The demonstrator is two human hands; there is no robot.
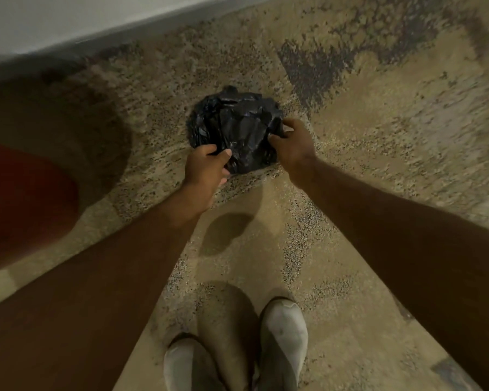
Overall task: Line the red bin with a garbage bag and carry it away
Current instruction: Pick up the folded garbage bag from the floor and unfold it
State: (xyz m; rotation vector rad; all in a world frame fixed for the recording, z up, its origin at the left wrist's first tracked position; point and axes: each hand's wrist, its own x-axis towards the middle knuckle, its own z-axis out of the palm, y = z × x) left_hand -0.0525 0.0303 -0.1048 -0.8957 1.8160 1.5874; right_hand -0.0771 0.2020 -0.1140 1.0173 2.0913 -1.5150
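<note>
A crumpled black garbage bag (235,128) lies on the speckled carpet in front of me. My left hand (208,172) pinches its near left edge between thumb and fingers. My right hand (291,142) grips its right edge. The red bin (23,198) shows only as a blurred red shape at the far left, partly hidden behind my left forearm and apart from the bag.
A pale wall with a dark baseboard (124,32) runs across the top left. My two feet in white shoes (284,340) stand at the bottom centre. Patterned beige and grey carpet (378,136) spreads to the right.
</note>
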